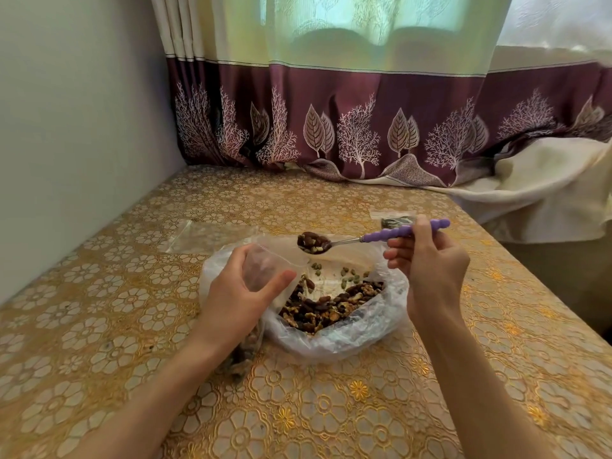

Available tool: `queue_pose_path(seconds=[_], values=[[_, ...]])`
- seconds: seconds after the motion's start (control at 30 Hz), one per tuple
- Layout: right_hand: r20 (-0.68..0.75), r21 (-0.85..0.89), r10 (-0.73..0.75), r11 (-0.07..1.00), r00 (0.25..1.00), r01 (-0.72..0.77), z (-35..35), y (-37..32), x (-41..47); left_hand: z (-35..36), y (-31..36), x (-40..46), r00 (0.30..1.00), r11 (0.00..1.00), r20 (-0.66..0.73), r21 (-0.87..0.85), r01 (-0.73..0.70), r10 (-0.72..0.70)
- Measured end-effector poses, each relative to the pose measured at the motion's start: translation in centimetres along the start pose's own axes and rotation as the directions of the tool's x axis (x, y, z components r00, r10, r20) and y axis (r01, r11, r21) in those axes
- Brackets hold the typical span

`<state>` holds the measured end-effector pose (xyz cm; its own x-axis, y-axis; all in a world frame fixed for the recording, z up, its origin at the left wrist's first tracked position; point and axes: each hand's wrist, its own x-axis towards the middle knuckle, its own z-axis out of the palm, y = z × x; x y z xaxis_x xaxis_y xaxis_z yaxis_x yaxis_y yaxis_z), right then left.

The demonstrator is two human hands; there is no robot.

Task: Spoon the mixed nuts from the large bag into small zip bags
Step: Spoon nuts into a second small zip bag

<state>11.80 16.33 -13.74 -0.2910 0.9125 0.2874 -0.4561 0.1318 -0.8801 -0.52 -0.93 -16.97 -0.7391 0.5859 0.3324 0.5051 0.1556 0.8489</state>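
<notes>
A large clear plastic bag (374, 329) lies open on the table, with mixed nuts (331, 306) heaped inside. My left hand (238, 289) grips a small clear zip bag (265, 263) with its mouth held open just left of the spoon's bowl; some nuts show in its lower part beneath my wrist. My right hand (427, 256) holds a spoon (374, 238) by its purple beaded handle. Its metal bowl is heaped with nuts and hovers above the large bag, close to the small bag's mouth.
An empty small zip bag (205, 238) lies flat behind the large bag at left. A filled small zip bag (394, 220) lies behind my right hand. The table (99, 326) has a gold floral cover. Wall at left, curtain behind, white cloth (546, 187) at right.
</notes>
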Motion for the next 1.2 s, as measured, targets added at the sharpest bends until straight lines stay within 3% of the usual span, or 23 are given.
queue_pose_path(seconds=[0.33,0.47,0.7,0.87,1.03,1.2], values=[[0.307,0.079,-0.178,0.984,0.935,0.161,2.3,-0.4,-3.1,-0.2,0.2,0.1,0.996,0.990,-0.061,-0.133,0.051,-0.060],[0.363,0.114,-0.203,0.978,0.910,0.172,2.4,-0.4,-3.3,-0.4,0.3,0.0,0.994,0.984,-0.098,-0.173,0.032,-0.049],[0.319,0.136,-0.192,0.978,0.928,0.156,1.8,-0.5,-2.5,-0.5,0.5,0.0,0.991,0.988,-0.132,-0.156,0.005,-0.026],[0.106,0.119,-0.158,0.982,0.982,0.146,0.4,-0.3,-0.5,-0.6,0.5,-0.2,0.994,0.988,-0.109,-0.157,-0.003,-0.014],[-0.020,-0.103,-0.130,0.987,0.991,0.127,-2.2,0.7,1.4,-0.6,0.7,-0.3,0.992,0.992,-0.123,-0.129,-0.016,0.000],[0.011,-0.377,-0.163,0.913,0.987,0.155,-3.4,1.7,2.7,-0.7,0.7,-0.3,0.995,0.993,-0.104,-0.121,-0.017,0.004]])
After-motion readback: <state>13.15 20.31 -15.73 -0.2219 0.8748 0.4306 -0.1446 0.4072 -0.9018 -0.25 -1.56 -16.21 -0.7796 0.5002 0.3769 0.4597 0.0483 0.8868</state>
